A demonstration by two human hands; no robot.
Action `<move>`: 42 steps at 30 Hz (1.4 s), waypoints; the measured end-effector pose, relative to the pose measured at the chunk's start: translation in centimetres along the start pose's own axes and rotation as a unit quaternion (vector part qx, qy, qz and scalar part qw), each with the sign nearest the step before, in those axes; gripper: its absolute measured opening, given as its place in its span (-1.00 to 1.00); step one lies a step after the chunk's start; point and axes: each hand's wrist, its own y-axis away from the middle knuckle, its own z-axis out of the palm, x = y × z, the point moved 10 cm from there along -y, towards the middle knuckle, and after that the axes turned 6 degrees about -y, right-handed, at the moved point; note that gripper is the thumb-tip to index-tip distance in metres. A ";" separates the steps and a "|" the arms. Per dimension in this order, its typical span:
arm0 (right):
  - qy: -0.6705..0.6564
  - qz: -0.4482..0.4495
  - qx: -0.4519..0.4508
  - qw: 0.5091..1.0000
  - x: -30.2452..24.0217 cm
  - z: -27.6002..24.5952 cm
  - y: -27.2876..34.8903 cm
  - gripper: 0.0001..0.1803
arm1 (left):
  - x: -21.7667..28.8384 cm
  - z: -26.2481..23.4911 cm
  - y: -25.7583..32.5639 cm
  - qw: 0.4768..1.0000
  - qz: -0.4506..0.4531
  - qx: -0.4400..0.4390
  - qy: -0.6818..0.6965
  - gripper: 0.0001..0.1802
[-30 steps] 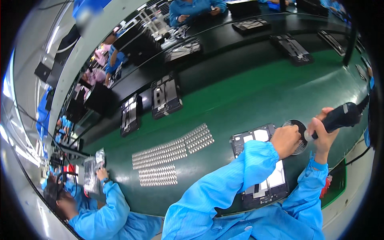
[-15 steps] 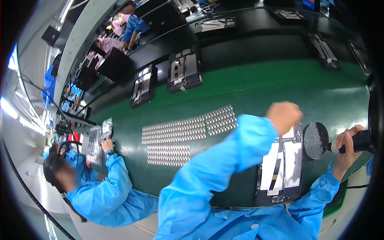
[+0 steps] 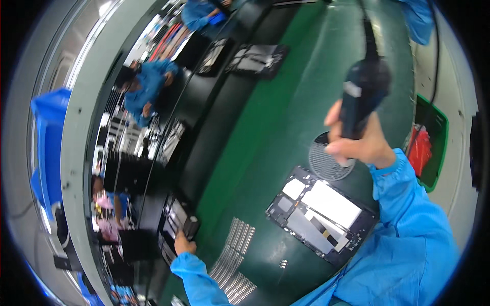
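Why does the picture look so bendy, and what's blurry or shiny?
In the head view, the fisheye lens curves the pale beam and leaves the corners black; in the head view, the black handheld tool in the right hand looks smeared; also there, pale glare brightens the green table near the top.

bright blue work smock [image 3: 352, 288], pretty baggy tbh, right sleeve [image 3: 413, 219] all wrinkly down to a snug cuff [image 3: 386, 166], left sleeve [image 3: 196, 278] matches
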 end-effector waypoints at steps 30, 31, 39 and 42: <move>-0.219 0.218 -0.397 0.864 -1.5 11.2 10.0 -0.65 | 68.1 -25.1 7.1 0.863 0.415 0.276 0.085 -0.58; -0.211 0.214 -0.402 0.865 -1.9 11.1 9.9 -0.65 | 68.7 -24.1 6.9 0.868 0.419 0.245 0.105 -0.59; -0.087 -0.108 -0.298 0.945 -6.0 7.3 4.6 -0.59 | 54.1 -18.6 5.6 0.866 0.386 0.158 0.275 -0.56; 0.011 0.021 -0.134 0.991 -3.9 -0.4 1.5 -0.59 | 51.7 -16.8 9.9 0.874 0.419 0.114 0.219 -0.28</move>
